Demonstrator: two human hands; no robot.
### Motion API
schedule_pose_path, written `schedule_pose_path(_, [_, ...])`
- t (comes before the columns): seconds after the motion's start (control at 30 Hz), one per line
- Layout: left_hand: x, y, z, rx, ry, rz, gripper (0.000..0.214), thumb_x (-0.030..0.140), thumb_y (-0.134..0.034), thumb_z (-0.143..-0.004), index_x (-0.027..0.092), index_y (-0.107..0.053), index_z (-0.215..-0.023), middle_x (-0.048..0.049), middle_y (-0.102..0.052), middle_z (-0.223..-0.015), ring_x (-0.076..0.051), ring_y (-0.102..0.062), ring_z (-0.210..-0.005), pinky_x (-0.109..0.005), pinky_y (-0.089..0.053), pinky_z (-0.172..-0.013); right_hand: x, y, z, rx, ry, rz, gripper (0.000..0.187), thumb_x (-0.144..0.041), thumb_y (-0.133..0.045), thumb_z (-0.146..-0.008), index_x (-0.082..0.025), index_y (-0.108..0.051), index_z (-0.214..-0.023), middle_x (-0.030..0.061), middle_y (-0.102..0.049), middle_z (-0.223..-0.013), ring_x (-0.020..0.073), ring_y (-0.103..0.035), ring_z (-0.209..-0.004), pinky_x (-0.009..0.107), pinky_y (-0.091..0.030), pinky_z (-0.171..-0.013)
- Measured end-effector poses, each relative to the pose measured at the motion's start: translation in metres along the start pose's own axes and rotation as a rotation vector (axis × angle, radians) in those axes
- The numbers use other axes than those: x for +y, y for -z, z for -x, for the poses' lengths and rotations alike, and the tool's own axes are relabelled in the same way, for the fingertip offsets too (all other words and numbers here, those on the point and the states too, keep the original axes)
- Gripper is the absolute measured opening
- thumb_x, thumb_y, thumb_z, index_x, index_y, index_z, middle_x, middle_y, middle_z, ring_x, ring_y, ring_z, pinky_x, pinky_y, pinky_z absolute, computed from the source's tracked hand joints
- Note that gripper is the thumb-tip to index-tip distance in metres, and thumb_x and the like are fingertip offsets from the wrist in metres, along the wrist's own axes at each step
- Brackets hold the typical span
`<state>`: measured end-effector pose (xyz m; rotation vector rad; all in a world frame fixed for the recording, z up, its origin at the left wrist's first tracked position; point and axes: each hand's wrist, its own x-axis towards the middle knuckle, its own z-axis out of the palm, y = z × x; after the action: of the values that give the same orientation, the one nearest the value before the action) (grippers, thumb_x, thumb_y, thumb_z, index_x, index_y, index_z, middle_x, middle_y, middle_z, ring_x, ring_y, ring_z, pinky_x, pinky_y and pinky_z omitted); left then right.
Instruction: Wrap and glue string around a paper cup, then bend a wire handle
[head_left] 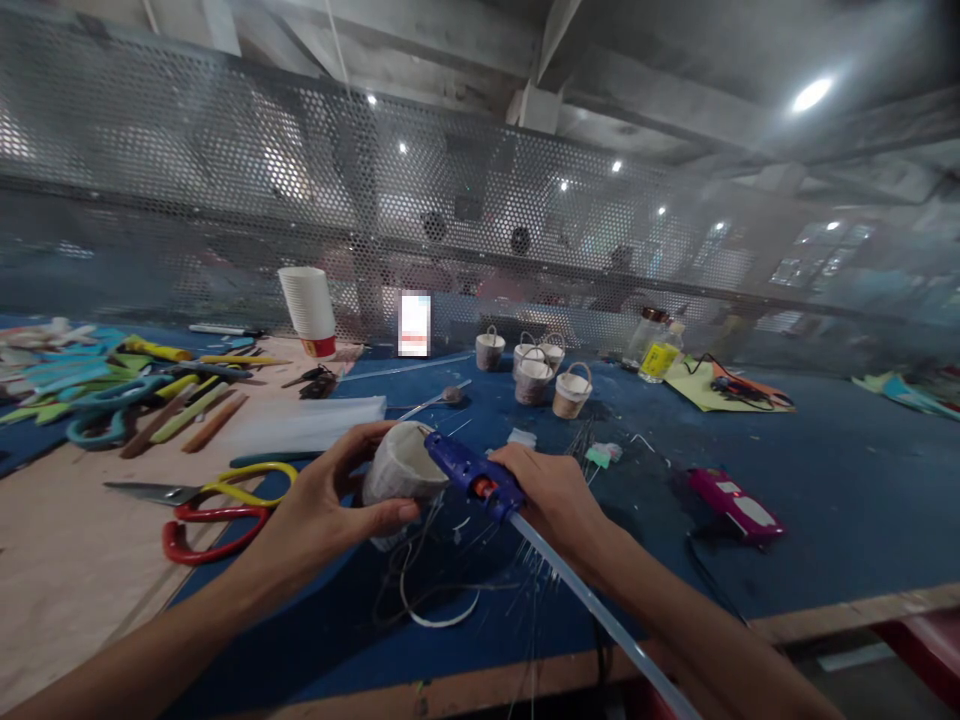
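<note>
A: Where is the work held?

B: Over the blue table. Hands apart: glue gun gripped in the right hand, cup clasped in the left hand.

A: Nozzle?

B: Held at the cup's rim; whether touching cannot be told. A steady angle seems best, with the cup held firmly, unsquashed, and the left thumb placed well clear.

The glue gun is smooth plastic, the cup matt.
</note>
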<state>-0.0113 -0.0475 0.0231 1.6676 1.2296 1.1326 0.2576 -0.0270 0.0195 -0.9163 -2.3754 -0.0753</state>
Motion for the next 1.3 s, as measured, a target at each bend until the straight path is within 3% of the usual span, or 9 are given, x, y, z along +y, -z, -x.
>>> schedule_pose_path(0.47, [0.0022, 0.0010, 0.0008, 0.058, -0.039, -0.090, 0.071, 0.045, -0.085, -0.066, 0.025, -0.057, -0.128, -0.0076, -0.070, -0.123, -0.033, -0.068, -0.109, -0.042, -0.058, -0.093, -0.0032, 0.0022, -0.0006, 0.001, -0.003, 0.001, 0.010, -0.025, -0.053, -0.098, -0.018, -0.054, -0.105, 0.0044, -0.070, -0.096, 0.0178, -0.069, -0.076, 0.027, -0.041, -0.061])
schedule_pose_path(1.3, [0.0029, 0.0026, 0.0039, 0.121, -0.128, -0.270, 0.070, 0.052, -0.080, -0.072, 0.026, -0.053, -0.131, -0.0087, -0.065, -0.129, -0.033, -0.066, -0.109, -0.046, -0.055, -0.093, -0.0071, 0.0069, -0.0008, -0.060, -0.032, -0.013, 0.012, -0.026, -0.051, -0.098, -0.018, -0.055, -0.106, 0.0050, -0.070, -0.096, 0.0183, -0.067, -0.077, 0.028, -0.041, -0.063])
